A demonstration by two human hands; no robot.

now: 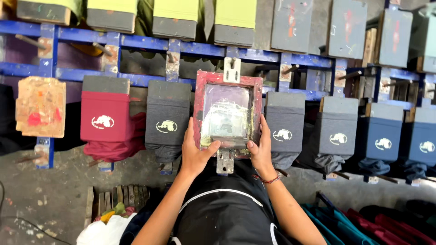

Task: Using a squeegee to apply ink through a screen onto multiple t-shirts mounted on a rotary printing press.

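Squarely between 2 hands — left hand (194,154), right hand (261,152) — printing screen (227,113).

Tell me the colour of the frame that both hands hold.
Red, worn, on the screen frame; head view.

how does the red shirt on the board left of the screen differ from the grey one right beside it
The red shirt is bright red; the grey shirt is dark charcoal. The red one's loose cloth bunches out wide below its board; the grey one's hangs narrower. The grey one sits next to the left hand on the red-framed screen; the red one is farther off. Both carry a small pale print.
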